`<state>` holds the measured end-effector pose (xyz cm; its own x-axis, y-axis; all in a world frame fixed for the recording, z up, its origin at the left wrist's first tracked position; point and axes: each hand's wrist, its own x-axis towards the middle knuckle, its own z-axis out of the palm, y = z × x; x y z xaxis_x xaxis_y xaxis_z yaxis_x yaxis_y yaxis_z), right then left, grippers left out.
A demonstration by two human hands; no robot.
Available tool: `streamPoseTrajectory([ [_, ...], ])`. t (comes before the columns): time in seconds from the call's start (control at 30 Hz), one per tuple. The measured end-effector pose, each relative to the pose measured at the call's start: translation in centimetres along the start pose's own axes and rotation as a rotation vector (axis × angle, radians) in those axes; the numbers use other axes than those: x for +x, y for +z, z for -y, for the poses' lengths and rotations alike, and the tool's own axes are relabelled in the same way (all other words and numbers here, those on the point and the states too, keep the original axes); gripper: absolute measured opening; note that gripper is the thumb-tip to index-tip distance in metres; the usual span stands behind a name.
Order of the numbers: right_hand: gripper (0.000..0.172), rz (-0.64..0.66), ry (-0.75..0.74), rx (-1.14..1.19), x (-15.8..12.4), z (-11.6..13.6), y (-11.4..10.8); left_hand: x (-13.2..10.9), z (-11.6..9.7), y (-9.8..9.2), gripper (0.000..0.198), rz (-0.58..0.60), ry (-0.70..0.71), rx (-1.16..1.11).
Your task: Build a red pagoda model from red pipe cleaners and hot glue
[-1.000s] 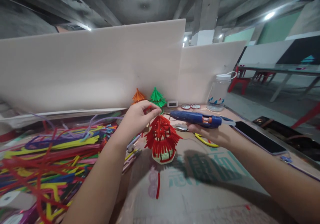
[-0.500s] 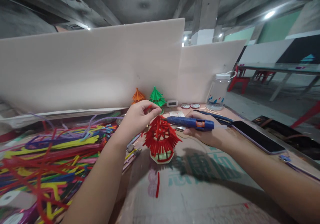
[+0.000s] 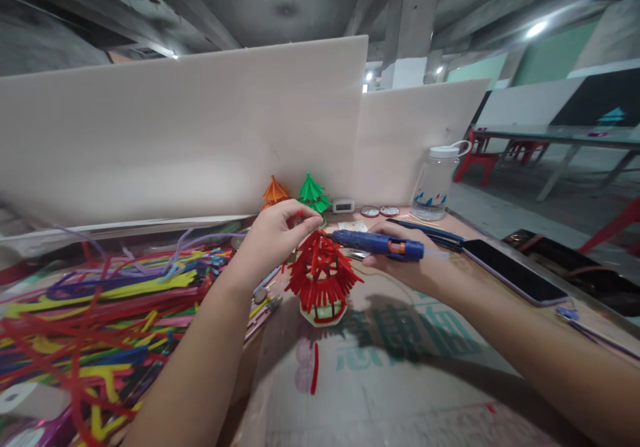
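A small red pavilion model (image 3: 324, 280), made of red pipe cleaner pieces on a pale base, stands upright before me. My left hand (image 3: 277, 234) is closed in a pinch at its top, with a bit of red pipe cleaner (image 3: 296, 218) showing between the fingers. My right hand (image 3: 407, 266) is wrapped round a blue glue gun (image 3: 373, 242), held level, its nozzle pointing left at the roof's peak. Whether the nozzle touches the roof I cannot tell. A short red pipe cleaner piece (image 3: 315, 369) lies in front of the model.
Loose coloured pipe cleaners (image 3: 115, 300) are heaped on the left. Behind stand an orange model (image 3: 274, 190) and a green model (image 3: 311, 190) against a white board (image 3: 190, 134). At right are a water bottle (image 3: 434, 184), a phone (image 3: 515, 272) and dark-handled tools (image 3: 430, 234).
The glue gun and my right hand have shifted very slightly left. My left hand keeps its pinch at the roof's top, and the red model stays in place.
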<state>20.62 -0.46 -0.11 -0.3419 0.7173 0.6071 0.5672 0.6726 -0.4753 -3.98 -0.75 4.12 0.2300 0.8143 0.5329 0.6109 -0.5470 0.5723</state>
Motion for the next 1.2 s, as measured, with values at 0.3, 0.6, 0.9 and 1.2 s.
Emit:
streamPoseTrajectory([
  [0.3, 0.018, 0.082, 0.050, -0.066, 0.2, 0.9, -0.5, 0.0, 0.2, 0.1, 0.020, 0.009, 0.012, 0.000],
  [0.6, 0.021, 0.058, 0.028, -0.054, -0.2, 0.2, -0.1, -0.1, -0.2, -0.1, 0.020, 0.014, 0.018, 0.003],
  [0.9, 0.025, 0.043, -0.017, -0.071, -0.4, -0.3, 0.0, -0.1, -0.3, -0.1, 0.018, 0.004, 0.027, -0.013],
  [1.2, 0.027, 0.023, -0.033, -0.066, -0.3, 0.1, -0.1, -0.1, -0.2, 0.0, 0.020, 0.017, 0.024, 0.006],
])
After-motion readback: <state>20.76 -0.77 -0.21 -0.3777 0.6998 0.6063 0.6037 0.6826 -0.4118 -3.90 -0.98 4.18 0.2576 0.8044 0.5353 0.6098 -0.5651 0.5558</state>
